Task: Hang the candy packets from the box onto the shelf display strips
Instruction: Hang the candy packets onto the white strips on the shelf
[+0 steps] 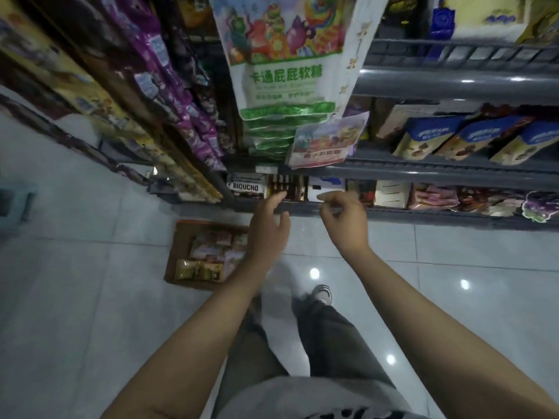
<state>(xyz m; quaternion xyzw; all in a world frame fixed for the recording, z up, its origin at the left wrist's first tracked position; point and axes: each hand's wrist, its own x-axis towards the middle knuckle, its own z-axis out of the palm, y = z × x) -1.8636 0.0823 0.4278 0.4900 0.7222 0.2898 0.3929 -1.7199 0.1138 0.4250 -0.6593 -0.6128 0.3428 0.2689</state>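
Hands raised before the shelf: your left hand (269, 228) hangs with fingers relaxed, holding nothing, while your right hand (344, 220) curls loosely, also without a packet. Candy packets (208, 258) lie in the cardboard box (177, 252) on the floor; others (281, 83) hang overhead.

Two hands, the left hand (270, 228) and the right hand (343, 220); one cardboard box (181, 252) on the floor; three blue-topped bags (481, 140) on the middle shelf; one shoe (323, 294).
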